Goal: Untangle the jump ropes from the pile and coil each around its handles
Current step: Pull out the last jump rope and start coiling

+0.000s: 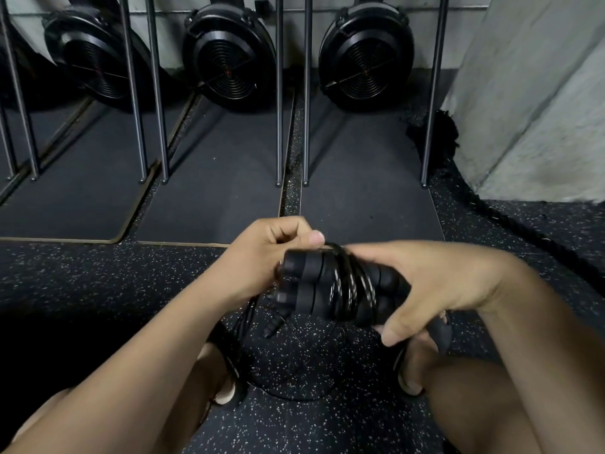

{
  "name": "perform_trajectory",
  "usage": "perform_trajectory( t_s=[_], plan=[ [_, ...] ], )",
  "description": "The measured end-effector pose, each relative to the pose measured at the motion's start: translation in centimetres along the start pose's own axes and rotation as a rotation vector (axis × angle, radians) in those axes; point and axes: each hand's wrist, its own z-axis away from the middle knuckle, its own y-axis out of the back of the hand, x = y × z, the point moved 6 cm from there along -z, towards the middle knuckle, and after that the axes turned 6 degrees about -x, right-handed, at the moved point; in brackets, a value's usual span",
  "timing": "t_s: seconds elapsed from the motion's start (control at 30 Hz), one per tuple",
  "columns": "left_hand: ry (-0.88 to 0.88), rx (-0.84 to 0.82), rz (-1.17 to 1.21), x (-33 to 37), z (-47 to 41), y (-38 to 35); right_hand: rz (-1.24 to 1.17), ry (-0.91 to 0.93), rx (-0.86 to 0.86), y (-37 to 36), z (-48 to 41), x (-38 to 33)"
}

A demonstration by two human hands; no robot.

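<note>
Two black ribbed jump-rope handles [307, 286] lie side by side in the air between my hands, with several turns of thin black cord [352, 286] wound round their middle. My right hand [435, 283] grips the handles' right end, thumb underneath. My left hand [262, 257] pinches the cord at the top of the coil, just above the handles' left end. More black rope [294, 365] lies loose on the speckled floor below, with another handle tip [273, 324] hanging under the held pair.
My feet in sandals [226, 385] rest on the speckled rubber floor either side of the loose rope. Three rowing-machine fans [229, 57] with steel rails [279, 93] stand on dark mats ahead. A thick battle rope [510, 221] runs along a concrete pillar [540, 109] at right.
</note>
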Motion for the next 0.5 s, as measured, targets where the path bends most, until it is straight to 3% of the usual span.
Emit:
perform_trajectory(
  t_s=[0.1,0.23,0.4,0.5],
  plan=[
    [0.055,0.036,0.008,-0.3,0.0,-0.9,-0.104,0.186,0.052,0.9,0.2,-0.4],
    [0.101,0.076,-0.002,-2.1,-0.5,-1.7,-0.172,0.283,0.298,2.7,-0.4,-0.2],
    [0.121,-0.002,-0.214,-3.1,-0.7,-3.0,-0.160,0.260,0.663,4.8,-0.6,0.5],
    [0.137,-0.066,-0.418,-3.1,-0.4,-4.1,0.076,0.152,0.920,6.9,0.0,1.5]
  ],
)
